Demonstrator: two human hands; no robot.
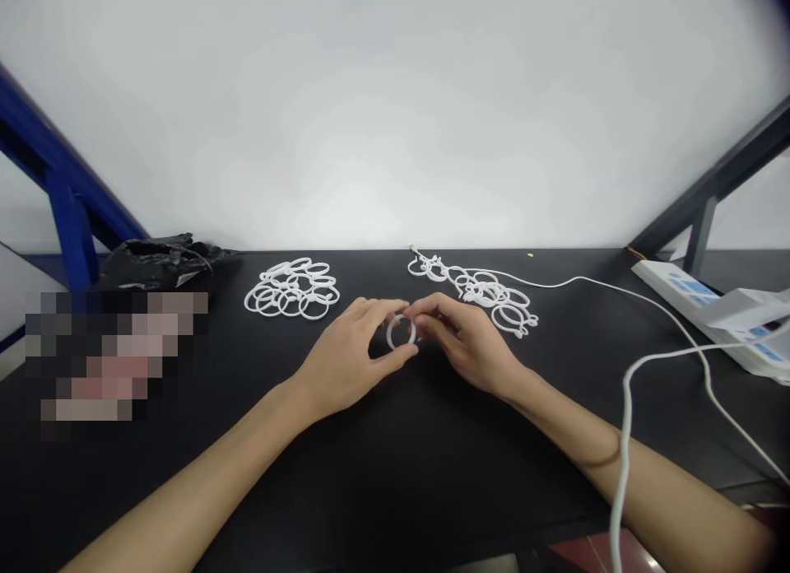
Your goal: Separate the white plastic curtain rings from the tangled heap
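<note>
Both of my hands meet over the middle of a black table (383,474), holding one white plastic ring (401,333) between them. My left hand (351,359) pinches the ring's left side with thumb and fingers. My right hand (469,342) grips its right side with curled fingers. A loose pile of white rings (293,290) lies beyond my left hand. Beyond my right hand lies a chain of rings (487,295) strung along a white cord.
A white cable (635,367) runs across the table's right side and over my right forearm. A white power strip (722,309) sits at the right edge. A crumpled black bag (157,258) lies at the back left. A white wall stands behind the table.
</note>
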